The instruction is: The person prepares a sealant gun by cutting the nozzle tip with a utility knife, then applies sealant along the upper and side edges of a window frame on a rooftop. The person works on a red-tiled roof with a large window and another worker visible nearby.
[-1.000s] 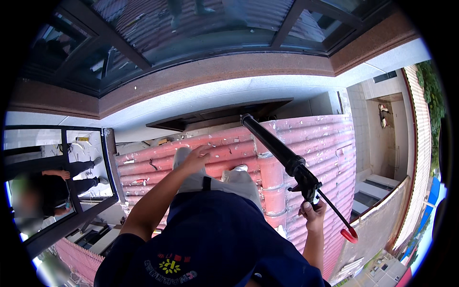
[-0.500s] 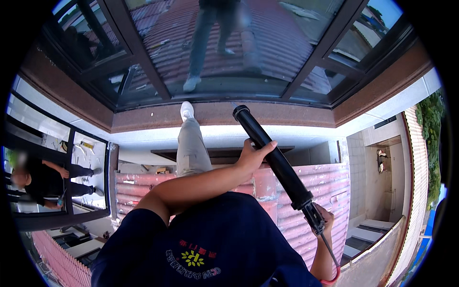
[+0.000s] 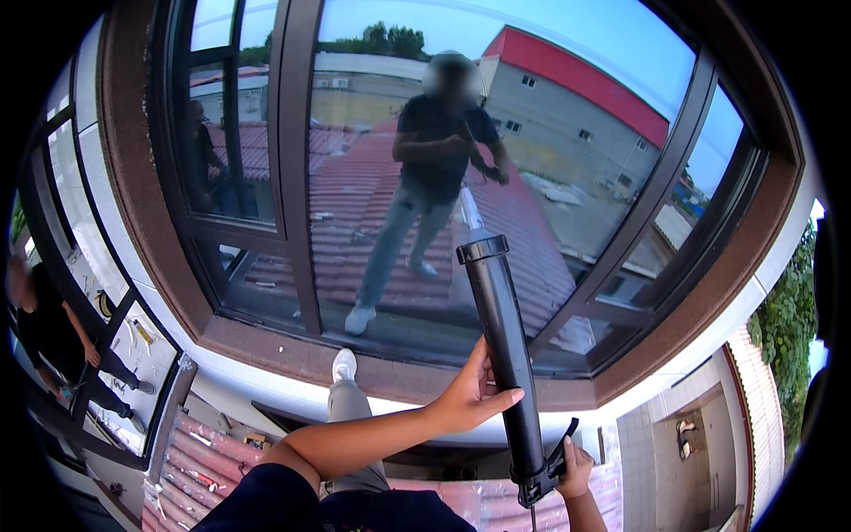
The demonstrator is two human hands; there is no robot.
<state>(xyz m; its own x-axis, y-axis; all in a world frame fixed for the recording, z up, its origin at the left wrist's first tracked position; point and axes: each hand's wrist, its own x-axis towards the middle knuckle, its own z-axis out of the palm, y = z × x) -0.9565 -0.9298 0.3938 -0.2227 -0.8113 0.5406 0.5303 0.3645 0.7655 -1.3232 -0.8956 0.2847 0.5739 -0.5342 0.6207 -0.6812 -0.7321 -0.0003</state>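
Note:
A long black caulking gun [image 3: 505,337] slants up in front of me, its pale nozzle [image 3: 472,213] pointing toward the large window pane [image 3: 372,204]. My left hand [image 3: 474,390] is wrapped round the barrel at mid-length, thumb across the top. Lower and to the right, my right hand [image 3: 576,470] grips the handle at the rear end, where a black lever [image 3: 567,434] sticks up beside the fingers. Whether the nozzle tip touches anything cannot be made out against the reflections in the glass.
My white shoe [image 3: 344,365] stands on the brown window sill [image 3: 425,377]. Dark frame bars [image 3: 297,177] border the pane. Below lies a red corrugated roof [image 3: 195,470]. Another person [image 3: 53,328] stands at the left, past a dark frame. A lower yard [image 3: 700,443] is at the right.
My view has tilted up to the window. The caulking gun has swung more upright, its nozzle now in front of the glass, both hands still on it.

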